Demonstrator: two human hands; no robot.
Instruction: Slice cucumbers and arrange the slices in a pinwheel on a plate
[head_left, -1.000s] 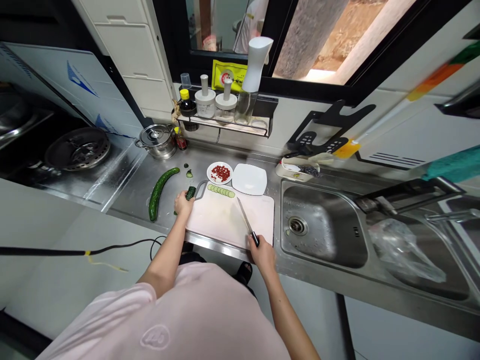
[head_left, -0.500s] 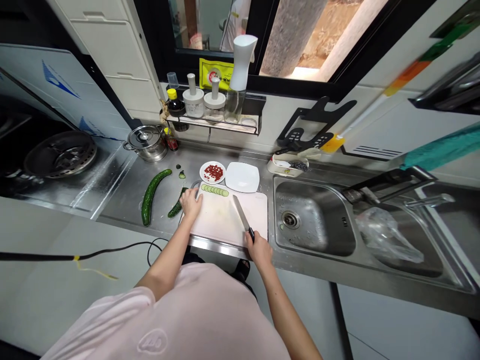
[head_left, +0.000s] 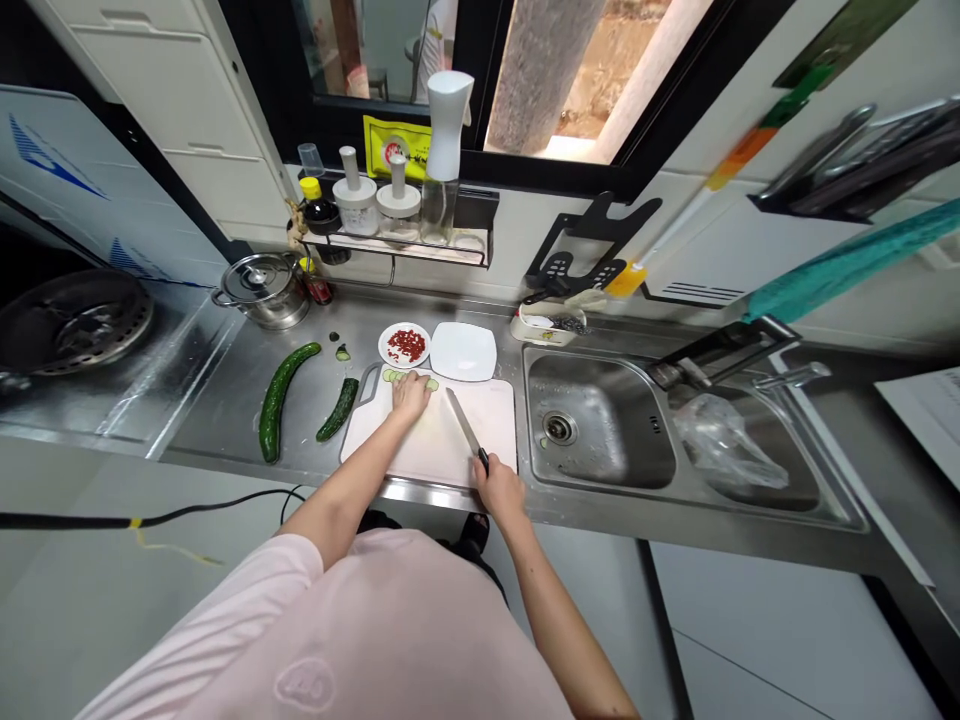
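From here I see a black-framed window point(head_left: 525, 80) above the steel counter point(head_left: 217, 400), white wall point(head_left: 514, 240) between, pale floor point(head_left: 150, 620) below.

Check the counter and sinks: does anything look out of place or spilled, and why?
Small green scraps lie loose on the steel counter, off the cutting board, and a crumpled plastic bag sits in the right-hand sink; both look like stray leftovers.
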